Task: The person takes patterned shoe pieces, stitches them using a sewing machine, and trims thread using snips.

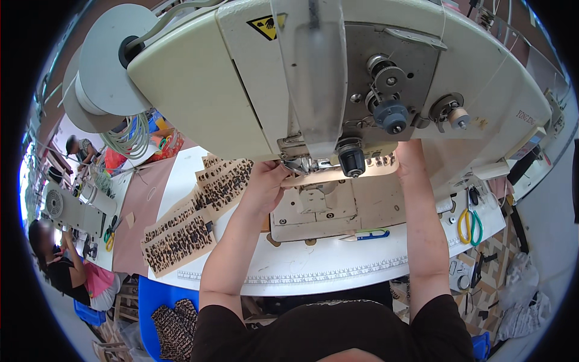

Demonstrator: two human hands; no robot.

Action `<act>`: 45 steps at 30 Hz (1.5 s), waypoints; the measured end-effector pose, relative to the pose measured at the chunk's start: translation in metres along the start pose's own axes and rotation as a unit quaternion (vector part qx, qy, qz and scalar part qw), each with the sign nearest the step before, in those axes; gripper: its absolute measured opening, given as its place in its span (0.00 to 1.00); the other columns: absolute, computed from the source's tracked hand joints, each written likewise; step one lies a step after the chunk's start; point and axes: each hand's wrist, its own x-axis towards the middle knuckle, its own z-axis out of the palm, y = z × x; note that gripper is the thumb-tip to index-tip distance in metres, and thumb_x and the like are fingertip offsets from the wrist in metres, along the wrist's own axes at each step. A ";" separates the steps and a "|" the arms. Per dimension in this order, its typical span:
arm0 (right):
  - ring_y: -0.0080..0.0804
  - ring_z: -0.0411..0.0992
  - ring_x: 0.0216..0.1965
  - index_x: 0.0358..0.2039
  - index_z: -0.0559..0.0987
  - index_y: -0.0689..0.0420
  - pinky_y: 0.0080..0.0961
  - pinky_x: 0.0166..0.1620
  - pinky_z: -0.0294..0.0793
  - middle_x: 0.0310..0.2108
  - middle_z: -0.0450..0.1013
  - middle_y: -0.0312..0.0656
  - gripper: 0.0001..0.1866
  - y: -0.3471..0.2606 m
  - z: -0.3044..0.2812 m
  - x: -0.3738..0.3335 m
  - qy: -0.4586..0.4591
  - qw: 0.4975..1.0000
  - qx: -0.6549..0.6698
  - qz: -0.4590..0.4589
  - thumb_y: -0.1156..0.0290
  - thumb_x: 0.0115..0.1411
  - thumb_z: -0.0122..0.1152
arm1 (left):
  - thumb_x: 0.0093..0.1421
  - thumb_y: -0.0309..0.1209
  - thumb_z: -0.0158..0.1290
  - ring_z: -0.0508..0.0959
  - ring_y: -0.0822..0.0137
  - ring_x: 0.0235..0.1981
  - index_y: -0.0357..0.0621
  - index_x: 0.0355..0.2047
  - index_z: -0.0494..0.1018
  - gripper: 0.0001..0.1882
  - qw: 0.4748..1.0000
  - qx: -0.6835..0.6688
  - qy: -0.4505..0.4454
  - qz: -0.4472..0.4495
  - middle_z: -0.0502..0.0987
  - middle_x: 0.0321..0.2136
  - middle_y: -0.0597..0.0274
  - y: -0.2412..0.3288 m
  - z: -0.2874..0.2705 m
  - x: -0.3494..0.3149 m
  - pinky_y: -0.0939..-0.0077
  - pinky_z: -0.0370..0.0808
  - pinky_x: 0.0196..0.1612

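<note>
We have a spotted beige strip (319, 177) under the sewing machine (356, 60) head, its left end pinched between our left hand's (269, 181) thumb and fingers; our right hand (408, 153) is at its right end, those fingers hidden, so we cannot tell their grip. Metal presser parts (297, 163) crowd just right of our left fingers, while nearer us than the fingers the machine bed (374, 205) offers bare room. Left of our left fingers, spotted pieces (181, 241) overlap on the white table (313, 256); below and between both hands' fingers lie blue-handled snips (371, 235). Farther left sits 1 co-worker (75, 265). Our 2 forearms (232, 247) reach forward, the left slanting inward, the right nearly straight.
</note>
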 end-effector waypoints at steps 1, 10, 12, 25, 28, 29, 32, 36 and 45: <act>0.25 0.69 0.33 0.32 0.71 0.62 0.21 0.32 0.70 0.35 0.69 0.40 0.07 0.000 0.002 0.001 0.017 0.999 0.013 -0.024 0.80 0.51 0.50 | 0.55 0.20 0.44 0.75 0.71 0.29 0.35 0.33 0.70 0.06 1.000 0.000 0.003 0.002 0.74 0.29 0.60 0.001 0.000 0.002 0.79 0.72 0.28; 0.29 0.68 0.32 0.40 0.68 0.59 0.25 0.34 0.66 0.32 0.68 0.41 0.16 0.018 0.009 -0.059 -0.032 0.802 -0.475 -0.360 0.75 0.49 0.55 | 0.55 0.17 0.39 0.74 0.66 0.37 0.34 0.40 0.67 0.12 1.000 -0.020 0.020 0.008 0.72 0.37 0.56 -0.007 0.000 0.006 0.74 0.72 0.39; 0.25 0.67 0.28 0.34 0.68 0.60 0.23 0.30 0.66 0.28 0.69 0.40 0.13 0.017 0.027 -0.074 -0.143 0.874 -0.412 -0.215 0.73 0.47 0.57 | 0.55 0.19 0.41 0.75 0.66 0.35 0.34 0.38 0.67 0.10 0.999 -0.034 0.025 0.000 0.73 0.35 0.57 -0.007 -0.001 0.006 0.75 0.73 0.38; 0.17 0.63 0.29 0.31 0.69 0.57 0.15 0.34 0.64 0.26 0.67 0.33 0.07 -0.001 0.034 -0.092 -0.183 0.979 0.018 -0.084 0.75 0.51 0.56 | 0.55 0.19 0.43 0.74 0.70 0.27 0.34 0.35 0.68 0.08 0.997 -0.062 0.030 0.037 0.73 0.31 0.57 -0.016 -0.016 -0.004 0.81 0.71 0.26; 0.25 0.65 0.31 0.29 0.70 0.58 0.21 0.37 0.64 0.27 0.67 0.35 0.07 -0.004 0.033 -0.101 -0.174 0.940 -0.211 -0.206 0.76 0.49 0.57 | 0.54 0.21 0.44 0.72 0.73 0.20 0.35 0.32 0.69 0.05 0.995 -0.078 0.036 0.046 0.74 0.27 0.58 -0.016 -0.003 -0.022 0.85 0.68 0.19; 0.35 0.64 0.35 0.29 0.71 0.58 0.27 0.40 0.63 0.31 0.67 0.39 0.09 -0.004 0.033 -0.102 -0.199 0.876 -0.335 -0.284 0.76 0.45 0.58 | 0.55 0.22 0.44 0.70 0.76 0.16 0.36 0.30 0.69 0.04 0.993 -0.088 0.062 0.042 0.74 0.25 0.59 -0.017 0.005 -0.025 0.86 0.67 0.16; 0.41 0.59 0.46 0.35 0.72 0.56 0.34 0.45 0.59 0.44 0.63 0.42 0.15 0.004 0.039 -0.110 -0.219 0.798 -0.469 -0.310 0.71 0.44 0.60 | 0.55 0.21 0.44 0.70 0.76 0.16 0.37 0.30 0.69 0.04 0.990 -0.099 0.079 0.054 0.74 0.23 0.60 -0.022 0.012 -0.028 0.87 0.67 0.17; 0.37 0.60 0.46 0.41 0.71 0.54 0.32 0.45 0.56 0.47 0.64 0.40 0.19 0.010 0.048 -0.118 -0.220 0.748 -0.544 -0.311 0.71 0.45 0.59 | 0.53 0.20 0.45 0.70 0.74 0.17 0.38 0.30 0.68 0.04 0.989 -0.109 0.079 0.054 0.73 0.24 0.61 -0.020 0.010 -0.030 0.85 0.64 0.18; 0.36 0.61 0.45 0.43 0.70 0.55 0.31 0.44 0.57 0.47 0.64 0.42 0.21 0.013 0.041 -0.115 -0.223 0.761 -0.515 -0.327 0.74 0.45 0.58 | 0.61 0.50 0.31 0.73 0.74 0.20 0.44 0.38 0.67 0.24 0.982 -0.181 0.031 -0.032 0.75 0.24 0.62 -0.007 -0.031 -0.011 0.83 0.66 0.20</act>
